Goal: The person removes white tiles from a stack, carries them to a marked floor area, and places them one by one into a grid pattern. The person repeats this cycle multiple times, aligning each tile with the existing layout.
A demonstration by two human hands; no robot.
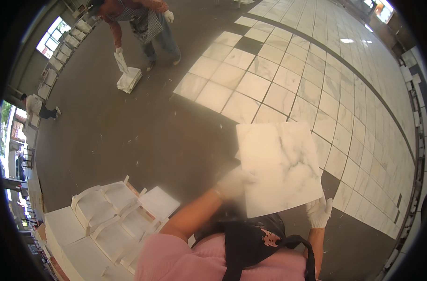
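Note:
A square white marble tile (280, 168) with dark grey veins is held up in front of my body, over the dark floor. My left hand (237, 183), in a white knitted glove, is closed on the tile's left edge; motion smears it a little. At the tile's lower right corner, my right hand (319, 213), gloved too, grips the edge, its fingers partly hidden by the tile. Beyond the raised tile, rows of similar marble tiles (253, 86) lie flat on the floor with dark gaps between some of them.
Strapped stacks of white tiles (89, 234) stand at my lower left, with a loose tile (159, 202) beside them. Far left, a gloved co-worker (148, 28) bends by a small tile stack (129, 80). Another person (39, 107) leans near the left wall.

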